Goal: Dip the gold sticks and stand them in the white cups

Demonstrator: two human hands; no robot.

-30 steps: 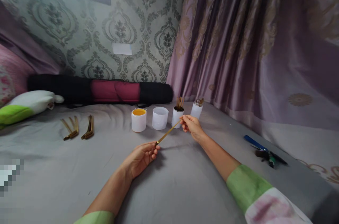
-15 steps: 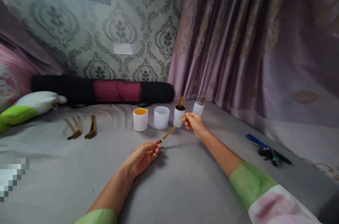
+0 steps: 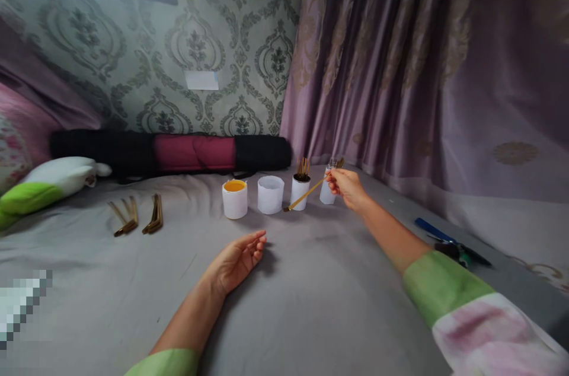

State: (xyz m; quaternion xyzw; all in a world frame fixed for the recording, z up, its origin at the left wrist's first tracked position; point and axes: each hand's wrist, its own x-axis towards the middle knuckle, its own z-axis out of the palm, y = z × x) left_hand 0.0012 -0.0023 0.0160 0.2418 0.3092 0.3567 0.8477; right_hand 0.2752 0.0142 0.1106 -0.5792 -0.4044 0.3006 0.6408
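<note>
Left hand has let go of the gold strip, fingers loose, empty on bed. Right hand alone pinches the strip, now raised toward cups.

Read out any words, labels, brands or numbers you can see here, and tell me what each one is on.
No readable text in this view.
White cups: plain, no print.
White wall plate: blank.
Black and red rolled bag: no brand visible.
Golden stick in the right hand: no marking visible.
Blurred patch at lower left: illegible.
</note>
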